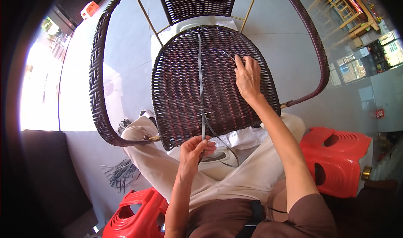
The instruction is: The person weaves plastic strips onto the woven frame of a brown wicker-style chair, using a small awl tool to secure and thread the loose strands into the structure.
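Observation:
A dark brown woven wicker chair seat [178,89] tilts up over my knees. One long grey flat weaving strip [200,74] runs down its middle from the far edge to the near edge. At the near edge my left hand [194,150] pinches this strip between thumb and fingers, and a loose strip end [226,147] curls below it. Over the right part of the seat, my right hand [248,78] is closed on a thin metal pick [227,54]. Its tip points left toward the weave; its handle is hidden in my fingers.
Wrapped armrests [98,70] arch on both sides, and a woven backrest [197,3] lies beyond the seat. Red plastic stools stand at right [336,158] and lower left [136,215]. A bundle of grey strips [121,175] lies on the floor. Wooden frames [342,7] stand far right.

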A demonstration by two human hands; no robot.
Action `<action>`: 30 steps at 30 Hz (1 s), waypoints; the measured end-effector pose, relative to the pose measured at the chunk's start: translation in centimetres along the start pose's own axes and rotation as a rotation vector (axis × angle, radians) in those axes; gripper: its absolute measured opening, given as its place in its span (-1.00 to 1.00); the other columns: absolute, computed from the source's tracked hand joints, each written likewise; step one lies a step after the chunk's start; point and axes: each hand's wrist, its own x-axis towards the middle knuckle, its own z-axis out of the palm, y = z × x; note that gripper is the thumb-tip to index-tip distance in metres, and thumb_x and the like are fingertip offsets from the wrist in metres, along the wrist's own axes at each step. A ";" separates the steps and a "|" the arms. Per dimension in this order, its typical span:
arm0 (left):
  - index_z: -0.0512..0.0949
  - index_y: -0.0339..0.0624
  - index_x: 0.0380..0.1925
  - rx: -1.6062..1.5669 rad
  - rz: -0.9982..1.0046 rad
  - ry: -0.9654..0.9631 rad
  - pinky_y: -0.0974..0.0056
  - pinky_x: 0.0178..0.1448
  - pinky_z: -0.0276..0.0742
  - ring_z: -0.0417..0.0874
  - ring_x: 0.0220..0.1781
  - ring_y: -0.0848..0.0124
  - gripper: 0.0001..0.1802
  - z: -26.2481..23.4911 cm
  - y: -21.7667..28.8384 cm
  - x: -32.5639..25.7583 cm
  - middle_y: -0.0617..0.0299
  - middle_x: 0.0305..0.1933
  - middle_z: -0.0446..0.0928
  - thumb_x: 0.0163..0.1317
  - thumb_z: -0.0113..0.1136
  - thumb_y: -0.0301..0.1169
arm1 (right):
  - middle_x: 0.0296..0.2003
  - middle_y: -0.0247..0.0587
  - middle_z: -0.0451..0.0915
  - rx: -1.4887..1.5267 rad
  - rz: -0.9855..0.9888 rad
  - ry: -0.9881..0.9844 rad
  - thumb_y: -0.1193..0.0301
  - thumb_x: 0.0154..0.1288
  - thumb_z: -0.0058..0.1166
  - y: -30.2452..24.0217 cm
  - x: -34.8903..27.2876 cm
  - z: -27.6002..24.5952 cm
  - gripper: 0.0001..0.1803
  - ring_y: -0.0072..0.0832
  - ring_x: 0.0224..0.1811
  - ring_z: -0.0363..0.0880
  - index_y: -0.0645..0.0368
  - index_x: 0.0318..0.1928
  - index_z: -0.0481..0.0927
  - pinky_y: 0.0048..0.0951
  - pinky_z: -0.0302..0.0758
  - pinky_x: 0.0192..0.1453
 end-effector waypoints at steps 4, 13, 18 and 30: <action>0.50 -0.35 -0.19 0.034 -0.023 -0.026 0.39 -0.20 0.58 0.64 -0.35 0.41 -0.79 -0.1 -0.2 -0.4 0.09 -0.34 0.60 0.26 0.05 -0.43 | -0.52 -0.23 0.51 0.545 0.328 -0.309 0.28 0.13 0.14 -4.6 0.2 -2.1 -0.77 -0.43 -0.54 0.49 0.22 -0.43 0.58 -0.42 0.46 -0.43; 0.51 -0.38 -0.20 0.069 -0.010 -0.087 0.39 -0.19 0.57 0.64 -0.35 0.41 -0.78 -0.3 -0.6 -1.1 0.09 -0.34 0.61 0.29 0.01 -0.43 | -0.61 -0.21 0.57 0.927 0.518 -0.658 0.48 0.06 0.20 -9.9 2.4 -0.5 -0.87 -0.57 -0.62 0.54 0.26 -0.52 0.55 -0.58 0.45 -0.60; 0.50 -0.36 -0.18 0.090 -0.002 -0.081 0.39 -0.19 0.57 0.63 -0.37 0.45 -0.78 -0.2 -0.6 -1.3 0.12 -0.37 0.60 0.31 -0.03 -0.44 | -0.62 -0.22 0.54 1.086 0.452 -0.270 0.54 0.16 0.02 -8.3 6.8 -1.3 -0.87 -0.60 -0.72 0.47 0.25 -0.53 0.47 -0.62 0.42 -0.71; 0.47 -0.24 -0.21 -0.034 0.015 -0.080 0.41 -0.28 0.53 0.57 -0.45 0.49 -0.80 1.1 -0.6 -0.8 0.28 -0.50 0.50 0.34 -0.10 -0.39 | -0.59 -0.25 0.49 1.442 0.512 0.361 0.47 0.14 0.10 -3.7 15.7 -6.3 -0.86 -0.55 -0.63 0.56 0.28 -0.35 0.45 -0.60 0.43 -0.70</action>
